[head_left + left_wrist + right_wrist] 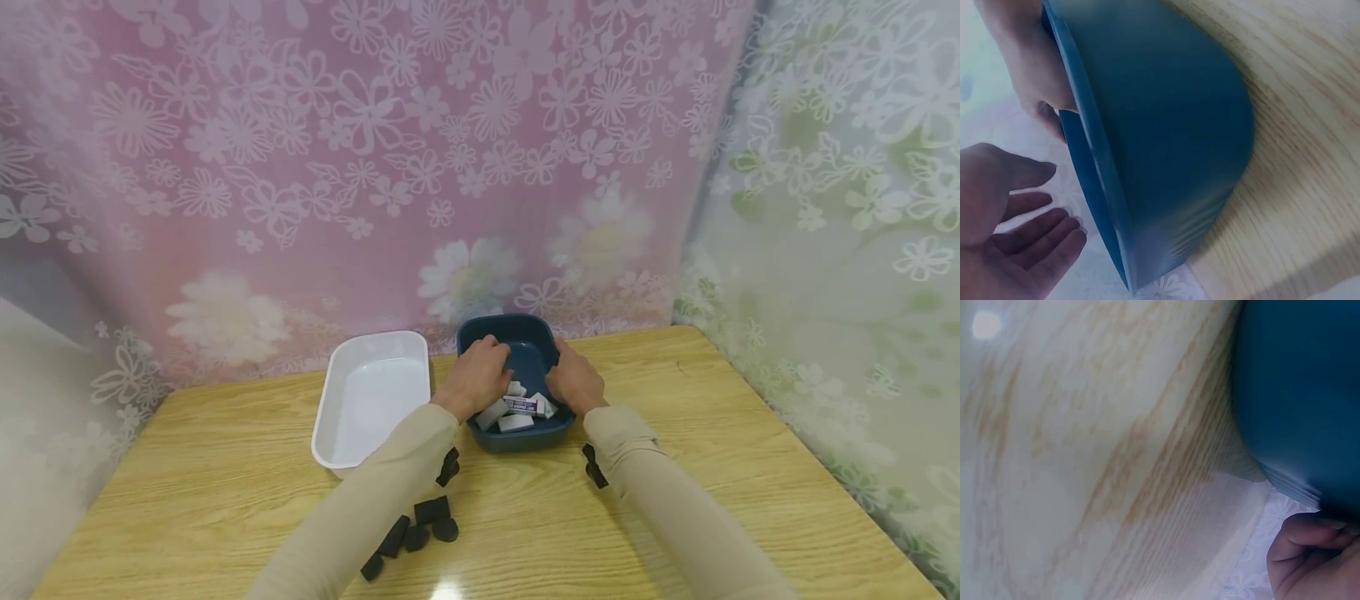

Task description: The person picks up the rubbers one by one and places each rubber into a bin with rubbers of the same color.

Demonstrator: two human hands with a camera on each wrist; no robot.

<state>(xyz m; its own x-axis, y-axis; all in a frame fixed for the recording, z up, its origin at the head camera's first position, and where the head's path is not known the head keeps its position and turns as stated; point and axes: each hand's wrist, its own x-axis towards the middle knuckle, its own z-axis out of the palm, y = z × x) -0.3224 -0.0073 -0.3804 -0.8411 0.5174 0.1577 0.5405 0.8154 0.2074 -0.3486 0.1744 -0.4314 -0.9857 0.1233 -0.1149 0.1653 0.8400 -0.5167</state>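
Observation:
A dark blue plastic tub (517, 446) stands on the table, with several white blocks (515, 423) and a white eraser in a purple printed sleeve (525, 406) inside near its front end. My left hand (476, 375) is over the tub's left side. In the left wrist view the left hand (1019, 225) has loosely spread fingers, apart from the rim, with nothing seen in it. At the right rim, my right hand (577, 379) has its fingers curled against the tub. In the right wrist view the right hand (1316, 559) is partly cut off by the frame.
A white tub (375, 400) stands left of the blue one. Several small black pieces (417, 536) lie on the wooden table (675, 517) near its front, beside the left sleeve. A pink floral curtain (375, 208) hangs behind; a pale floral one (840, 250) is at right.

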